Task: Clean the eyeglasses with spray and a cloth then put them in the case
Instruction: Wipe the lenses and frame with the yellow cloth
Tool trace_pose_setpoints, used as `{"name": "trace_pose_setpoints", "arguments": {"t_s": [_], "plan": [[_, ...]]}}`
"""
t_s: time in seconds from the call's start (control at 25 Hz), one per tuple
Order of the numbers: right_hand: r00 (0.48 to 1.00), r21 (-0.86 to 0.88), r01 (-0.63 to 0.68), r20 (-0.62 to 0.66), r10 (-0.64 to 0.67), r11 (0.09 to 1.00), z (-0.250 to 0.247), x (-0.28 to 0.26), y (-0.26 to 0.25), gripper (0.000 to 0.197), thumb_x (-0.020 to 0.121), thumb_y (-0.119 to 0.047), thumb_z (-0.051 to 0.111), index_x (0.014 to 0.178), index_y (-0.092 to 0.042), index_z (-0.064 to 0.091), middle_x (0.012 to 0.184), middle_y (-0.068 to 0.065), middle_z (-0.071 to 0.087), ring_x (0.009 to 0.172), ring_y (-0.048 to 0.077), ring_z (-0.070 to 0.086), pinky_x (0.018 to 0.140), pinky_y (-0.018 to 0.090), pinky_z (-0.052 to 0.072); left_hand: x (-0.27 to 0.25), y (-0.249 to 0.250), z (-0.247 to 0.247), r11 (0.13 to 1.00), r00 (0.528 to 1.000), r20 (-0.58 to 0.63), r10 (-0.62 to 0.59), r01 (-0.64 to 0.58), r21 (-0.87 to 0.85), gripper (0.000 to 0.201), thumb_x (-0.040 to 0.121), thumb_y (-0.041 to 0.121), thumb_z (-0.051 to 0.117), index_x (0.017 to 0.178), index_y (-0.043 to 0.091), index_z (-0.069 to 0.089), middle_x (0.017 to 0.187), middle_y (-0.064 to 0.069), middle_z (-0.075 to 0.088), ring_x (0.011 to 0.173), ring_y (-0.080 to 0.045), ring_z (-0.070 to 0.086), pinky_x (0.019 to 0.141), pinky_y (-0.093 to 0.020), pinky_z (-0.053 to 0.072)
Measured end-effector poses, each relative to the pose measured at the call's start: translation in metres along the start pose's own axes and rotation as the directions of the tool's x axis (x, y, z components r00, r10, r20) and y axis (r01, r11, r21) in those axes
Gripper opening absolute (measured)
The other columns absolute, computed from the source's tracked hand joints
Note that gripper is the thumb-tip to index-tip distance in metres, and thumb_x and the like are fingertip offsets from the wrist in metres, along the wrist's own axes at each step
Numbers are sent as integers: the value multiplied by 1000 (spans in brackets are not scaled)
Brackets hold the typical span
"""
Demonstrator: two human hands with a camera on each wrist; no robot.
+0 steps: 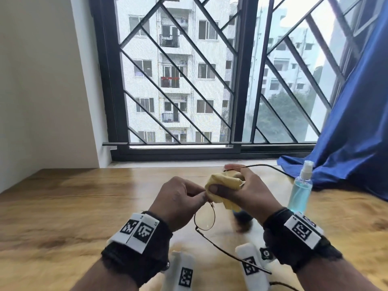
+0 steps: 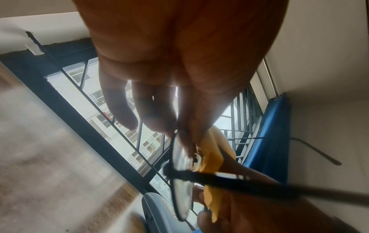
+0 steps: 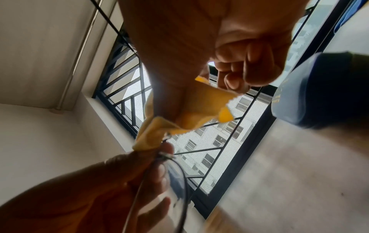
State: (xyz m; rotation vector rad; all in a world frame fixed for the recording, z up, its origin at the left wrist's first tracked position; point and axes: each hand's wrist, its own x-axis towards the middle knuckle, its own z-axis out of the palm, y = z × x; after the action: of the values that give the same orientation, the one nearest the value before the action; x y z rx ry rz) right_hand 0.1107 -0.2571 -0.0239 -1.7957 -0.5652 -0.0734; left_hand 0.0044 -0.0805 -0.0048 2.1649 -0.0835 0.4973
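Thin dark-rimmed eyeglasses (image 1: 204, 217) hang in the air over the wooden table (image 1: 84, 206), temples unfolded. My left hand (image 1: 200, 197) pinches the frame near the bridge, also seen in the left wrist view at the eyeglasses (image 2: 180, 157). My right hand (image 1: 228, 185) holds a yellow cloth (image 1: 223, 183) bunched round the far lens, which is hidden. In the right wrist view the cloth (image 3: 199, 107) sits between thumb and fingers. A spray bottle (image 1: 300, 187) of blue liquid stands upright to the right. A dark blue case (image 3: 319, 89) lies on the table under my right hand.
A blue curtain (image 1: 346, 143) spills onto the table's back right corner, just behind the bottle. A barred window (image 1: 178, 80) runs along the far edge and a white wall (image 1: 42, 80) stands at the left. Bare wood lies to the left of my hands.
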Motion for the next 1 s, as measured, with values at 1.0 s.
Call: {"name": "trace_pose_setpoints", "arguments": {"t_s": [1.0], "plan": [[998,77,-5,-59,9,997,-12,1,-11,41,75,-33,86,108,-17,68,86,-1,69,52,-9,58,44,8,40,0,3,-3,1000,999,-41,23,-23,7,12,85,30,74,80,25,83,69,-4,76,68,-19,65,66,-34,52]]}}
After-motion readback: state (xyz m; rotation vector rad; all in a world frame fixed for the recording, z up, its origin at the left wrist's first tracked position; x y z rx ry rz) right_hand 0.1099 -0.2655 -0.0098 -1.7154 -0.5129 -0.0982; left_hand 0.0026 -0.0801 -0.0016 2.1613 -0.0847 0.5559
